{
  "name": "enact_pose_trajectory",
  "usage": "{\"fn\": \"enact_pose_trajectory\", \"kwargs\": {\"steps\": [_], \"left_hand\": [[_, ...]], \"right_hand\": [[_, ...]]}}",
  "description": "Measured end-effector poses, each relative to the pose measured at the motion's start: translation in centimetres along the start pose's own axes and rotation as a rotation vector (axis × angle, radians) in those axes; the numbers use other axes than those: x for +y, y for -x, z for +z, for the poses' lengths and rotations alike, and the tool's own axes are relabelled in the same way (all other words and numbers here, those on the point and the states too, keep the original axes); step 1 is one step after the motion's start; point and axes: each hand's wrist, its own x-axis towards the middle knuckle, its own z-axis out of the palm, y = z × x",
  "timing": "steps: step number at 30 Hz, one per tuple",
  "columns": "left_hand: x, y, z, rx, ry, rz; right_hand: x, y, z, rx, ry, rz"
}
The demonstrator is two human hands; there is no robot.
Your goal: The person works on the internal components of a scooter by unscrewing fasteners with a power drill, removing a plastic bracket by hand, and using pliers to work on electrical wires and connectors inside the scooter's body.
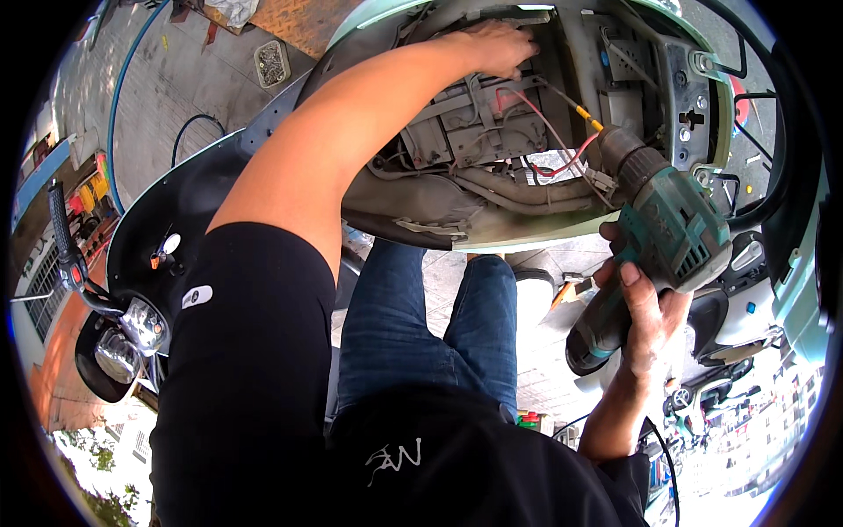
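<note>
My right hand (645, 316) is wrapped around the grip of a teal and black cordless drill (672, 224). A long thin bit (575, 110) with a yellow section runs from its chuck up and left into the open body of a scooter (527, 237). My left arm stretches across that opening. At its far side, my left hand (502, 48) is closed with bent fingers; what they hold, if anything, is hidden. Below the left hand sits a dusty grey battery block (492, 132) with straps and cables. A red wire (575, 162) loops between the block and the drill.
The scooter's handlebar grip (60, 215) and headlight (145, 325) are at the left. A small tray of metal parts (272, 64) stands on the paving, near a blue hose (118, 105). Other scooters (738, 307) are parked at the right.
</note>
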Motion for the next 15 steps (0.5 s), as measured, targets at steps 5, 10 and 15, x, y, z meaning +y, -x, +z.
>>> {"fn": "enact_pose_trajectory", "kwargs": {"steps": [5, 10, 15], "left_hand": [[-0.2, 0.0, 0.4, 0.035, 0.092, -0.042], [0.0, -0.3, 0.0, -0.021, 0.010, -0.003], [-0.6, -0.1, 0.2, -0.036, -0.035, 0.069]], "right_hand": [[0.8, -0.5, 2.6, 0.082, -0.042, 0.018], [1.5, -1.2, 5.3, 0.109, -0.036, 0.070], [2.1, -2.1, 8.3, 0.178, -0.160, 0.091]]}}
